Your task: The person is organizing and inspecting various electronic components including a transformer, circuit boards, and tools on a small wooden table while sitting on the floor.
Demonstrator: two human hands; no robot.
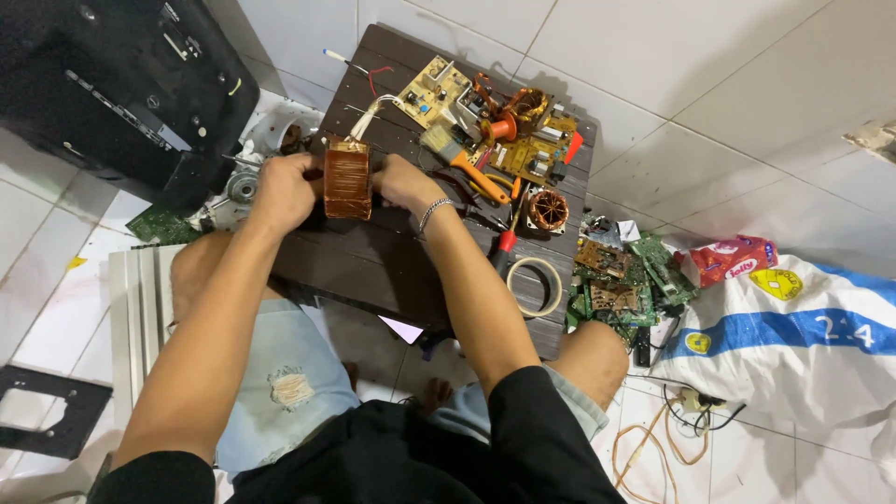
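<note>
Copper coil block (347,179) upright between both hands: left hand (283,189) gripping its left side, right hand (403,183) its right, equally near.

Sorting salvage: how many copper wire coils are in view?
3. A block-shaped coil gripped between the left hand and right hand; one atop the circuit boards at the table's far end; one round coil near the right edge. Others may be hidden.

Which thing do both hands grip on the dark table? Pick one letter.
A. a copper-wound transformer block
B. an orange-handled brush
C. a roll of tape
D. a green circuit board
A: the left hand and right hand clasp the copper-wound transformer block from either side, above the dark table.
</note>
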